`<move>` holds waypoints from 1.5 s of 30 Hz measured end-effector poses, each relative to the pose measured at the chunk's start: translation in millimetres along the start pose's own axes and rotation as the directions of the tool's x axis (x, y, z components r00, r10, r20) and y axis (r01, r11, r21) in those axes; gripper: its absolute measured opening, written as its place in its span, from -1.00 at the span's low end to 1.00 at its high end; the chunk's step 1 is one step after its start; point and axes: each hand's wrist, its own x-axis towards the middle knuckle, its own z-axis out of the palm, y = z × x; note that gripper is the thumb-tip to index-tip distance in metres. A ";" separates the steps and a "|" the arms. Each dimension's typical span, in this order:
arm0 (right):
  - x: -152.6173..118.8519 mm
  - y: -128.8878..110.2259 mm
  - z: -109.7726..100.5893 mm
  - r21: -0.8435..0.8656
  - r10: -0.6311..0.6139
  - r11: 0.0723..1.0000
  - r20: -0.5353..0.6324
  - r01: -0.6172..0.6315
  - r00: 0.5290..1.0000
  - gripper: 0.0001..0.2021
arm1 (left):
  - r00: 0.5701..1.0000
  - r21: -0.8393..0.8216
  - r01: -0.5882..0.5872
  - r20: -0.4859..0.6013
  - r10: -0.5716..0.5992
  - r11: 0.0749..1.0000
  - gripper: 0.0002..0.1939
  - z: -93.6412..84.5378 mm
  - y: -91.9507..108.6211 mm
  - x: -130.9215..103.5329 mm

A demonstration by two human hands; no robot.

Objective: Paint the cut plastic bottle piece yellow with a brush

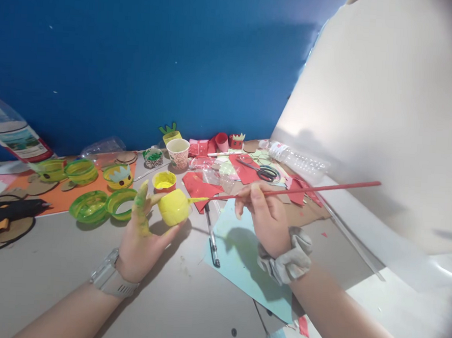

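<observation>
My left hand (143,240) grips a small yellow-painted cup-like piece (173,207) between thumb and fingers, above the table. Green and yellow paint marks the raised index finger. In my right hand (264,220) is a long red paintbrush (324,188), pinched near its brush end. Its yellow-coated tip touches or nearly touches the right side of the yellow piece; which of the two I cannot tell. Just behind the piece stands a small tub of yellow paint (164,180). A pen (212,237) lies below the brush, partly on a light blue paper sheet (250,272).
Several green-yellow painted plastic rings (89,206) stand at the left, near a black glue gun (12,212). Behind are a paper cup (178,154), a green paint tub (152,158), scissors (264,172) on red paper scraps and a clear bottle (297,159). A blue wall (160,58) bounds the back.
</observation>
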 end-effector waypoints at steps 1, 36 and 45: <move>0.3 -1.1 -0.1 0.008 0.000 1.000 0.012 -0.001 1.000 -0.69 | 1.000 0.010 0.006 0.001 -0.006 1.000 -0.02 -0.3 -0.1 0.1; 72.8 -109.9 65.3 -0.373 -0.281 0.793 0.477 0.482 0.833 -0.70 | 0.982 -0.306 0.090 -0.131 -0.136 0.948 -0.26 -9.8 -2.4 -5.8; 74.1 -103.3 70.9 -0.378 -0.216 0.794 0.558 0.477 0.801 -0.69 | 0.983 -0.249 0.056 -0.154 -0.097 0.967 -0.32 -11.9 -6.8 -3.1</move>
